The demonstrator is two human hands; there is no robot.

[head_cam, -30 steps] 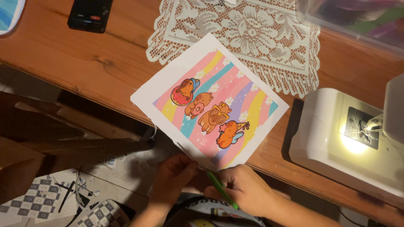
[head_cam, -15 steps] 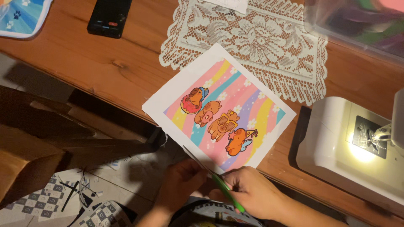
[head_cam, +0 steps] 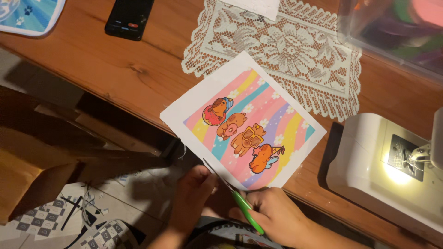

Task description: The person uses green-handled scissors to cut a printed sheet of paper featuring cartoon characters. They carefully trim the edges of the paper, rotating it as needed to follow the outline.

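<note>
Both hands sit low and close together, left hand (head_cam: pixel 194 193) pinching, right hand (head_cam: pixel 272 214) curled closed.

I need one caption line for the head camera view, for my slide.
Right hand works green-handled scissors along the white border of a colourful cartoon print, left hand steadying it at a wooden table.

Dim, warm scene — the sewing machine's lamp (head_cam: pixel 398 173) glares brightly, deep shadows below the table edge (head_cam: pixel 115 103), corners soft.

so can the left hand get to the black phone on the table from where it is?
Probably yes. The left hand pinches the printed sheet at the table's near edge; the black phone lies far back and left, with only bare wooden table between, but it would have to release the sheet.
</note>
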